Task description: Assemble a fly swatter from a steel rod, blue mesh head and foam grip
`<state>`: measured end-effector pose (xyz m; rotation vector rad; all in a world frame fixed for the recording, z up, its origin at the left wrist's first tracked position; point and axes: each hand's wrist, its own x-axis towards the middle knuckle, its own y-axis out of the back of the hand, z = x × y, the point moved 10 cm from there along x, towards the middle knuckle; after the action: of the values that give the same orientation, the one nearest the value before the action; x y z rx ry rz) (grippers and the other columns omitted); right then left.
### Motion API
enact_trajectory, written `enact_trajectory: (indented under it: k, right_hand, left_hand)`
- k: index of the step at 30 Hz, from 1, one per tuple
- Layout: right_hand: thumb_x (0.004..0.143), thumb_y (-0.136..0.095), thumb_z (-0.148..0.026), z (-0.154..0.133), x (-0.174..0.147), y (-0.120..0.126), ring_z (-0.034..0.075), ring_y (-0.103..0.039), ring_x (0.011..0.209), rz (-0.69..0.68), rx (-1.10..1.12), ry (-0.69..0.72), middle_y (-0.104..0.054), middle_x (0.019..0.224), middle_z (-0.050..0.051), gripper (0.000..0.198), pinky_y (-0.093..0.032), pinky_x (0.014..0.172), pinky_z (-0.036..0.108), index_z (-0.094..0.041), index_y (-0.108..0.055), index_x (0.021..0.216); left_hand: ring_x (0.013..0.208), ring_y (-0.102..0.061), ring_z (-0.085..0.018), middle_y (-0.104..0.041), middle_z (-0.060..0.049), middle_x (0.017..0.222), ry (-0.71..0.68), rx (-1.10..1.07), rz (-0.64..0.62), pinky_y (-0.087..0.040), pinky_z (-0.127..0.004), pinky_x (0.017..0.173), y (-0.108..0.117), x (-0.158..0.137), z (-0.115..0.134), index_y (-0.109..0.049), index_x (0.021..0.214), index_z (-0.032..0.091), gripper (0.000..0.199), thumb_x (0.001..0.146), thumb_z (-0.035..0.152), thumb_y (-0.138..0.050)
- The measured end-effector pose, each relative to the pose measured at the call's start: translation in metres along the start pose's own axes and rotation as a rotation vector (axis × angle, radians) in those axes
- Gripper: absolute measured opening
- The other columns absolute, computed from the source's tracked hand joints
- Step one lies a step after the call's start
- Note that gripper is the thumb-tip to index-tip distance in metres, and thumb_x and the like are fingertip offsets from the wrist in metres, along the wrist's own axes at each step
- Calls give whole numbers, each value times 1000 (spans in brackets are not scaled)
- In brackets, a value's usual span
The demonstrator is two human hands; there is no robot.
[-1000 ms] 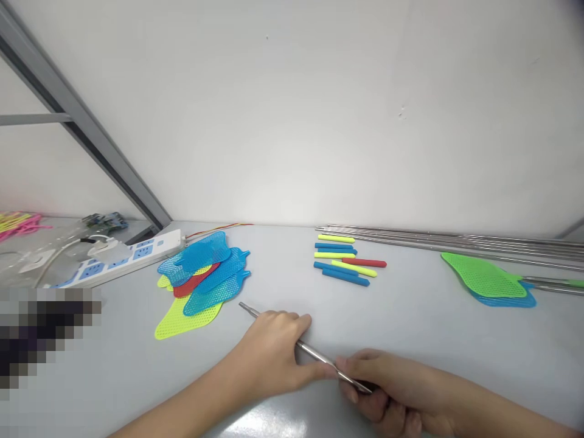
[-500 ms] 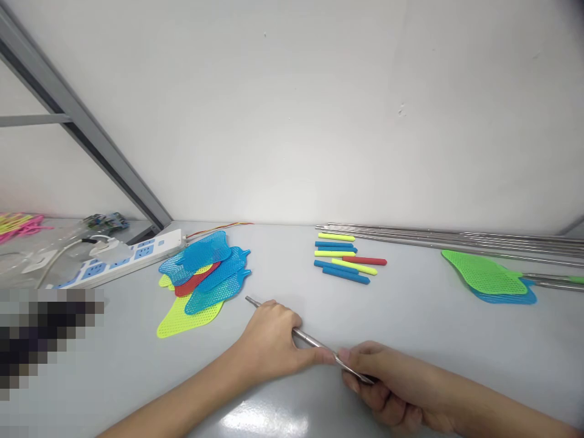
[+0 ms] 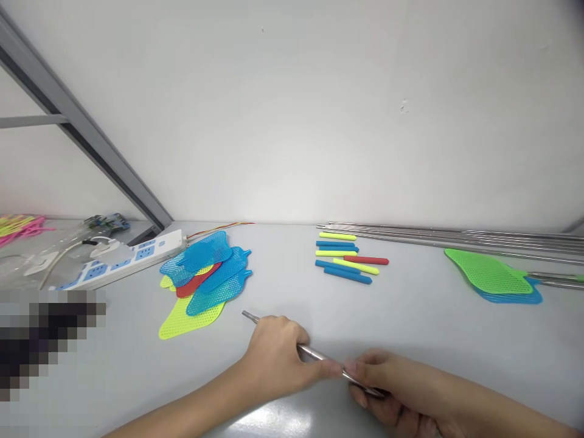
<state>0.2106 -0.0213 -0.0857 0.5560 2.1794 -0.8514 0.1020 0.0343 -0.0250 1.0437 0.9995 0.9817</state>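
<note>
A slim metal rod (image 3: 314, 354) with stepped sections slants across the bench in front of me. My left hand (image 3: 280, 359) is wrapped around its upper left part, thumb stretched along it, and the thin tip sticks out past the fingers. Lower down, my right hand (image 3: 396, 386) pinches the rod near its other end, which lies partly hidden in the palm. Both thumbs nearly meet on the metal. Closest to the left hand is a pile of leaf-shaped mesh fly swatter heads, with a yellow head (image 3: 191, 319) at the bottom and a blue head (image 3: 219, 293) over it.
Blue, yellow and red plastic sticks, such as a red one (image 3: 366, 260), lie beyond the hands. Long metal rods (image 3: 447, 238) run along the wall. At right rests a green swatter head (image 3: 490, 272) over a blue one. A power strip (image 3: 162, 246) stands at left.
Both hands and the rod have shifted slightly towards me, the right hand also a little to the right. Their grip looks the same.
</note>
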Motion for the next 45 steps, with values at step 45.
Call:
enact_trajectory:
  k: [45]
  right_hand:
    - [83,-39,-43,-9,1,-13,2,-15,29,-125,154,5,-29,42,-8,30,-10,22,8,-17,-48,71]
  left_hand:
    - [66,-48,-18,-53,-3,68,-199,-15,-15,-31,-28,60,14,0,14,-49,66,18,51,76,65,-31]
